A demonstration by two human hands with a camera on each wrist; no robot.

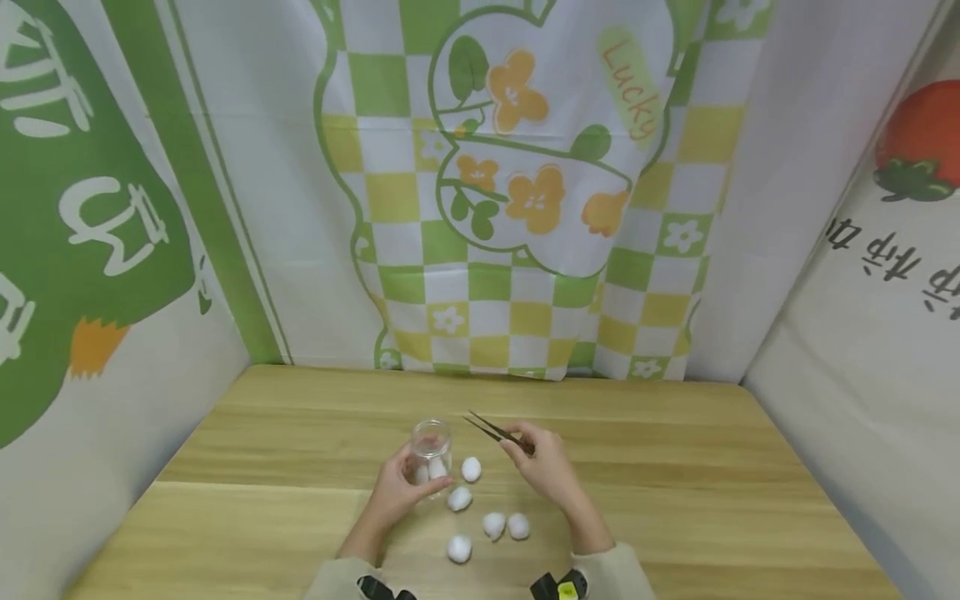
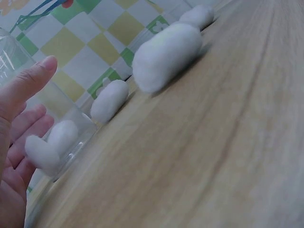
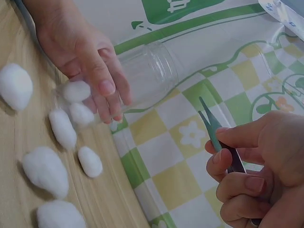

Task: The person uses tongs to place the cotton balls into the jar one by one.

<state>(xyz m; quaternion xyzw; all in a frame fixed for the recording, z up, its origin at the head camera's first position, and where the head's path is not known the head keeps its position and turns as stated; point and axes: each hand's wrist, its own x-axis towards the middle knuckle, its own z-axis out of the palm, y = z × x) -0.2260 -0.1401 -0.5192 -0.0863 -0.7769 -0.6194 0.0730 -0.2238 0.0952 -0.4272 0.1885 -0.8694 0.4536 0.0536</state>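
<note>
A clear jar (image 1: 431,439) with its mouth uncovered stands on the wooden table, and my left hand (image 1: 396,490) grips it low down, thumb on the near side. Two white cotton balls (image 3: 76,91) lie inside at its bottom. My right hand (image 1: 551,468) pinches dark tweezers (image 3: 216,135) to the right of the jar, above the table. Their tips are apart with nothing between them. Several loose cotton balls lie on the table between the hands, the farthest cotton ball (image 1: 471,469) just right of the jar and the nearest cotton ball (image 1: 459,548) toward me.
The wooden table (image 1: 675,467) reaches out on both sides of the hands. Behind it hangs a green and yellow checked curtain (image 1: 480,317). Printed cloths hang at the left (image 1: 180,367) and right (image 1: 862,375).
</note>
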